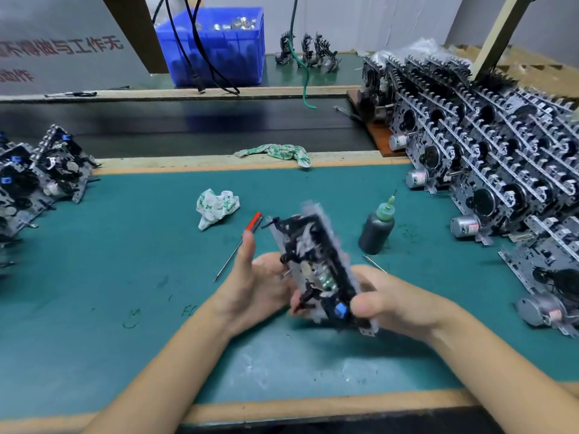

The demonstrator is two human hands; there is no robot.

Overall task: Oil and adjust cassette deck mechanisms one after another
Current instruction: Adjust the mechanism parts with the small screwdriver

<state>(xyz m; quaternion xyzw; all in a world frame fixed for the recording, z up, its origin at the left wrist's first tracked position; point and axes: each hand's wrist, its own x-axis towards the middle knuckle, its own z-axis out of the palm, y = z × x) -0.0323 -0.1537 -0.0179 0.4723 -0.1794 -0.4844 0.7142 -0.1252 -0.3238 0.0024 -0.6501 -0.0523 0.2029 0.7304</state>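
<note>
A cassette deck mechanism [316, 270], black plastic on a metal chassis with a blue part near its lower end, is held upright and blurred above the green mat [125, 261]. My right hand [385, 300] grips its lower right edge, thumb curled over the front. My left hand [257, 283] cups its left side, thumb raised and fingers behind it. A dark oil bottle [376, 231] with a green needle nozzle stands just right of the mechanism. A red-handled screwdriver [239, 245] lies on the mat behind my left thumb.
Several stacked mechanisms [488, 151] fill the right side; another group [40, 177] lies at the left edge. A crumpled cloth [216, 206] sits on the mat, another cloth [279, 153] on the wooden rail. A blue bin [216, 48] stands behind.
</note>
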